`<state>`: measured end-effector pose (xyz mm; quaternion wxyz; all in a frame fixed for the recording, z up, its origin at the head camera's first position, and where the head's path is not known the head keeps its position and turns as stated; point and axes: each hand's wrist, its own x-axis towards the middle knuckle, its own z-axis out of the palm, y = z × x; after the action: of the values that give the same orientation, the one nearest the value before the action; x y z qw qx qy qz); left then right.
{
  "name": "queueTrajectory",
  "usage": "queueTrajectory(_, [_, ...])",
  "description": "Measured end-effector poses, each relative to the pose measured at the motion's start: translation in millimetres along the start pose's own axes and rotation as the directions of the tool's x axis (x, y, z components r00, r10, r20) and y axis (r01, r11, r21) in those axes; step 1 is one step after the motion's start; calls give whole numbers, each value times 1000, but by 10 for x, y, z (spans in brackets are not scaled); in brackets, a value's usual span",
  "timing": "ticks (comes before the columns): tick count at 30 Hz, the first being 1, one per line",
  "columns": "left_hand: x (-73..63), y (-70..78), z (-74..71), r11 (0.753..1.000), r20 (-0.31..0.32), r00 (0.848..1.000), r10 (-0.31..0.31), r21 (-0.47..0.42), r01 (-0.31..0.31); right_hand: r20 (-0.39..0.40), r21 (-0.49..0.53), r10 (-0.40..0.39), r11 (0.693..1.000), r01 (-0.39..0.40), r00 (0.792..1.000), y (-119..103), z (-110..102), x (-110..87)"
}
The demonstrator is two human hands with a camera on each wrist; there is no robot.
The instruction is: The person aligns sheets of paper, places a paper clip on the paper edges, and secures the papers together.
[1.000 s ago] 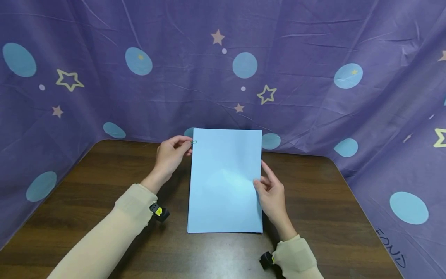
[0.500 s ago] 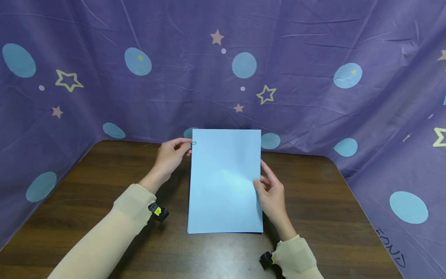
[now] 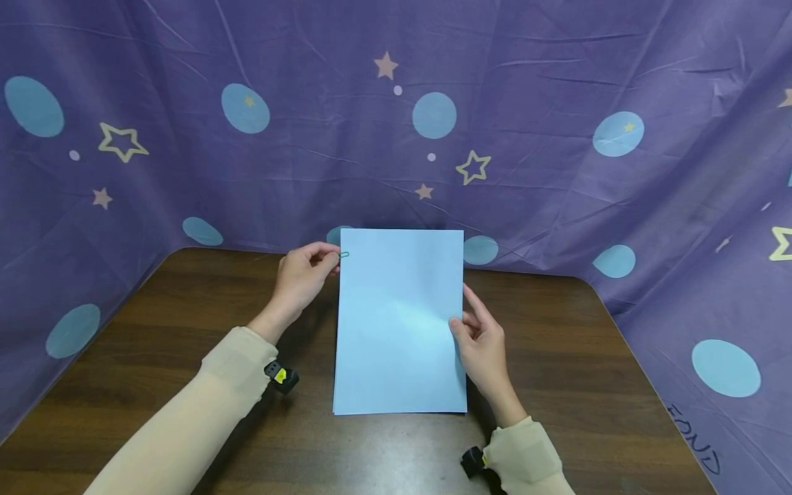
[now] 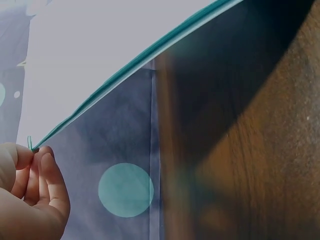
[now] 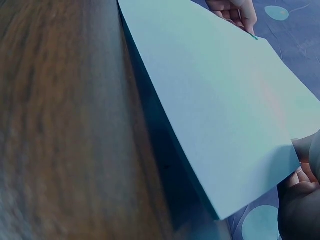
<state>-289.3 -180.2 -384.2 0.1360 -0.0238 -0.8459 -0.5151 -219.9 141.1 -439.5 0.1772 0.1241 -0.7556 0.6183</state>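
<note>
A stack of light blue paper sheets (image 3: 399, 330) is held up over the table, tilted, in the middle of the head view. Near its top left corner, a green paper clip (image 3: 344, 254) sits across the left edge, with part of its loop showing on the front sheet. My left hand (image 3: 302, 278) pinches the outer end of the clip (image 4: 29, 142) between thumb and fingers. On the other side, my right hand (image 3: 485, 350) grips the stack's right edge, thumb on the front and fingers partly hidden behind. Several layers show along the edge in the left wrist view.
The stack's lower edge is close over the brown wooden table (image 3: 557, 357). A purple curtain (image 3: 526, 82) with stars and blue dots hangs behind the table and along both sides. Black wrist cameras (image 3: 281, 377) are strapped over both cream sleeves.
The top of the stack has shifted very slightly left and down, the clip with it. Both hands keep their holds almost unmoved.
</note>
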Motion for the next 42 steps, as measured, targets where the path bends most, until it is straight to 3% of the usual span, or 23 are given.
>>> queueTrajectory(7, [4, -2, -16, 994, -7, 999, 53, 95, -52, 3, 7, 14, 1000, -14, 1000, 83, 0, 20])
queueTrajectory(12, [2, -15, -28, 991, 13, 998, 67, 114, -68, -4, -5, 8, 1000, -8, 1000, 272, -8, 49])
queueTrajectory(17, [-4, -25, -40, 991, 24, 997, 77, 109, -79, 4, -2, -13, 1000, 13, 1000, 323, -26, 53])
queueTrajectory(25, [-18, -9, -27, 983, -7, 992, 126, 132, -124, 13, -3, -17, 1000, 17, 1000, 318, -38, 46])
queueTrajectory(42, [-15, -30, -19, 979, -13, 989, 151, 143, -147, 14, -10, -9, 1000, 9, 1000, 313, -40, 50])
